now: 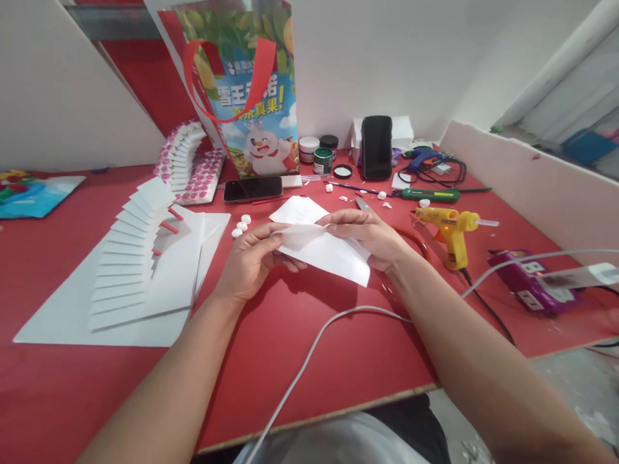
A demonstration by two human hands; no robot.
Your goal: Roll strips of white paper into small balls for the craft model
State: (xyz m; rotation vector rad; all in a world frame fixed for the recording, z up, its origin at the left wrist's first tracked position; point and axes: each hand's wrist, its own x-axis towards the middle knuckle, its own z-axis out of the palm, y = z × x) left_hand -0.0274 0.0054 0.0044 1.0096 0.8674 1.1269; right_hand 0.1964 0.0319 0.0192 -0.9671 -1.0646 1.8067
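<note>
A sheet of white paper (333,254) is held above the red table between both my hands. My left hand (261,251) pinches its left side, thumb on top and fingers underneath. On the upper right edge, the thumb and fingers of my right hand (362,235) close on the same sheet. Its upper edge looks bent over between the hands. More white paper (297,207) shows just behind; whether it is part of the same sheet, I cannot tell. Small white rolled pieces (240,227) lie beside my left hand. A scissors blade (362,203) pokes out behind my right hand.
White curved stepped model (126,258) stands on boards at left. A yellow glue gun (452,232) and purple box (532,283) are at right. A pale cable (333,319) crosses the front. Behind are phones (253,188), paint jars (322,161) and a printed bag (261,96).
</note>
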